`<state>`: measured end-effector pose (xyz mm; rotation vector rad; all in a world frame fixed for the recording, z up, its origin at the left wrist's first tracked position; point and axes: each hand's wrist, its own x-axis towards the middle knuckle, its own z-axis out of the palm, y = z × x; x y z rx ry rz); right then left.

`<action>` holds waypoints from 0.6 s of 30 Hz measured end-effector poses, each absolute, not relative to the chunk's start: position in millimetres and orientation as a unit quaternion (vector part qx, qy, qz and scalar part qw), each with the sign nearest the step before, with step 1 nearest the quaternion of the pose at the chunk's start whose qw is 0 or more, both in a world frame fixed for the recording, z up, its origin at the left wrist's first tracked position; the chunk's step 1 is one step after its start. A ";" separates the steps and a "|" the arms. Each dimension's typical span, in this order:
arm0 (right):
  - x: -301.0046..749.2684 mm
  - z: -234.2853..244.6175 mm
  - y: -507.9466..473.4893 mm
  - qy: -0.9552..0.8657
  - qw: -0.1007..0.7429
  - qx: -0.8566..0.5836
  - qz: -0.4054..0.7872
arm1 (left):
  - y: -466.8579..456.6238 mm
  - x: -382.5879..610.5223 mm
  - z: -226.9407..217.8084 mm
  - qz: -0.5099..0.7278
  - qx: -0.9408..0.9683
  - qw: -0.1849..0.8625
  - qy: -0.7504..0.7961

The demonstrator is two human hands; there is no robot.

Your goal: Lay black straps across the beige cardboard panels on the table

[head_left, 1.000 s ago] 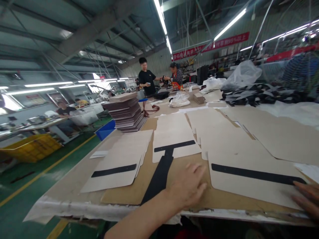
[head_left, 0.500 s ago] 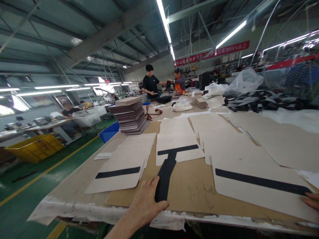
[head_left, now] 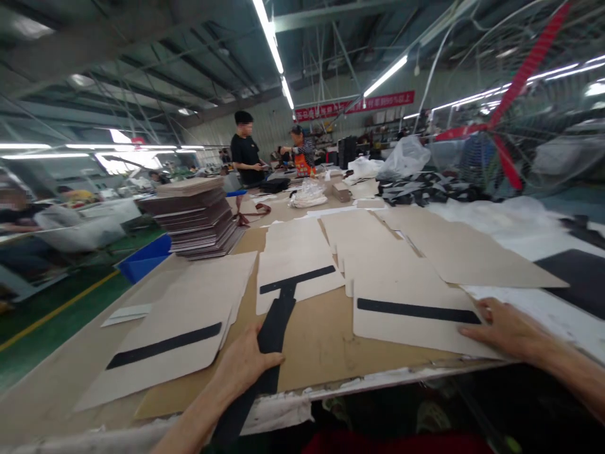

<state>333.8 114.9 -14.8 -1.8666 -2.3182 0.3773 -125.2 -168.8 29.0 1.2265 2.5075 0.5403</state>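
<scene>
the long black strip (head_left: 274,321) lies lengthwise on the brown cardboard underlay (head_left: 326,334), its far end butting the black band on the middle beige panel (head_left: 295,268) and its near end running over the table edge (head_left: 331,394) toward the person. half a second ago the left hand (head_left: 246,366) sat just left of the strip with the thumb touching its edge; now it lies across the strip's near part, thumb stretched over the black surface and fingers curled at its left side, a loose grasp rather than a tight pinch. the right hand (head_left: 508,328), which showed only as fingertips at the picture's edge before, has come fully into view and rests palm down, fingers spread flat, on the right end of the near right beige panel (head_left: 416,321), beside the end of that panel's black band; it presses and grips nothing. the view has also swung right, bringing in a red-bladed fan (head_left: 515,107). on the left lies another beige panel with a black band (head_left: 170,340), behind it a tall stack of boards (head_left: 193,217), and two people (head_left: 271,154) stand at the far end of the table.
</scene>
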 end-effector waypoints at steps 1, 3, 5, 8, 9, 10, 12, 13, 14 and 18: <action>331.9 -10.4 112.1 -0.770 0.073 -0.617 0.142 | -166.8 -128.3 27.5 0.213 0.426 0.152 0.866; 328.0 -3.8 108.0 -0.754 0.072 -0.634 0.156 | -164.7 -133.7 25.5 0.266 0.413 0.171 0.854; 325.1 -1.5 106.2 -0.738 0.074 -0.651 0.163 | -167.2 -136.3 26.1 0.317 0.390 0.205 0.840; 323.2 -3.1 105.9 -0.726 0.094 -0.658 0.177 | -181.0 -131.5 31.2 0.390 0.350 0.248 0.815; 322.8 -3.9 106.1 -0.723 0.102 -0.658 0.184 | -187.4 -127.6 33.4 0.416 0.332 0.260 0.806; 322.2 -4.4 106.4 -0.724 0.106 -0.653 0.194 | -194.1 -123.0 35.6 0.444 0.309 0.274 0.795; 320.8 -4.2 106.8 -0.732 0.107 -0.635 0.221 | -206.3 -112.3 39.5 0.502 0.257 0.316 0.763; 320.0 -3.4 106.5 -0.737 0.108 -0.624 0.236 | -211.2 -106.9 41.2 0.526 0.232 0.340 0.744; 319.5 -2.4 105.7 -0.739 0.109 -0.615 0.252 | -215.1 -101.8 43.0 0.549 0.210 0.360 0.725; 322.3 3.0 91.9 -0.731 0.164 -0.579 0.322 | -223.7 -89.6 52.6 0.629 0.162 0.367 0.666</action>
